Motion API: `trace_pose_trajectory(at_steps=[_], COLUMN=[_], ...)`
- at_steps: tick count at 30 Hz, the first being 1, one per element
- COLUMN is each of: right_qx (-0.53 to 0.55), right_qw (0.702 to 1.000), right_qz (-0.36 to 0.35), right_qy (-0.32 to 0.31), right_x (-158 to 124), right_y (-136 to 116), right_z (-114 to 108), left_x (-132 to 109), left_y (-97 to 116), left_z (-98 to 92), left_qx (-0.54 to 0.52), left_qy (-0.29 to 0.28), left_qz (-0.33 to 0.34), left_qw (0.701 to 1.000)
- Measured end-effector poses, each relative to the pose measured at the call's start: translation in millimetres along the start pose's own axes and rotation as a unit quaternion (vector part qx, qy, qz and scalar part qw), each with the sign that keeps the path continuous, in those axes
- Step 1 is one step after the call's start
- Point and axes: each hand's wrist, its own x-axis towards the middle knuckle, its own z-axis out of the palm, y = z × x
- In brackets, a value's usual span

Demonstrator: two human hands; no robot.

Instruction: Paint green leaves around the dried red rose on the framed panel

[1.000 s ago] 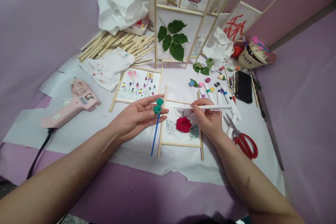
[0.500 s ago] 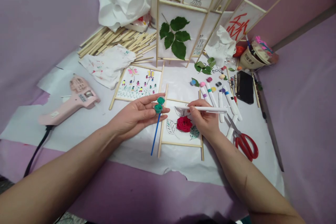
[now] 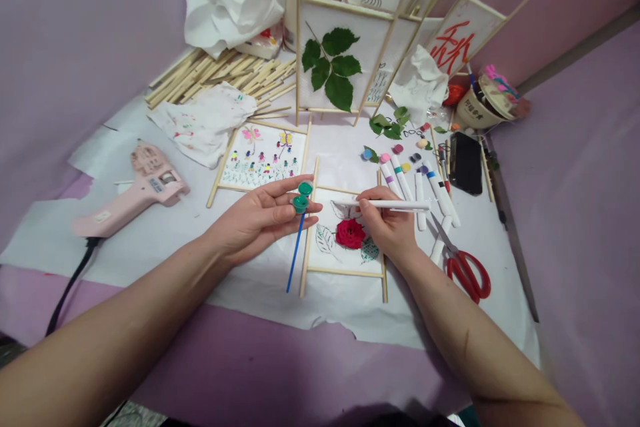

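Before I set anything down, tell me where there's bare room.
Bare paper shows between the butterfly drawing, the leaf panel, the blue paint pot and the rose frame; another patch lies between the pink glue gun and the left forearm. The right side is crowded with markers, red-handled scissors and a smartphone.

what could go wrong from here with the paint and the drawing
The small, round, open pot of green paint in the left hand might tip and drip onto the white, wood-framed leaf drawing beside it. The right hand, holding a slim white pen-shaped tool, might nudge the ruffled red rose.
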Motion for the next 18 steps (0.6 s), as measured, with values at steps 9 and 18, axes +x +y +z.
trace_pose_trajectory(at_steps=[9,18], right_qx=[0.003,-0.002], right_qw=[1.000,1.000], right_qz=[0.006,0.008], right_qy=[0.006,0.011], right_x=[-0.4,1.3], right_y=[0.7,-2.8], right_z=[-0.9,-2.0], left_x=[1.0,1.4], left_y=[-2.1,-2.3], left_z=[-3.9,-3.1], left_qx=[-0.002,0.002], left_qy=[-0.012,-0.008], left_qz=[0.007,0.007], left_qw=[1.000,1.000])
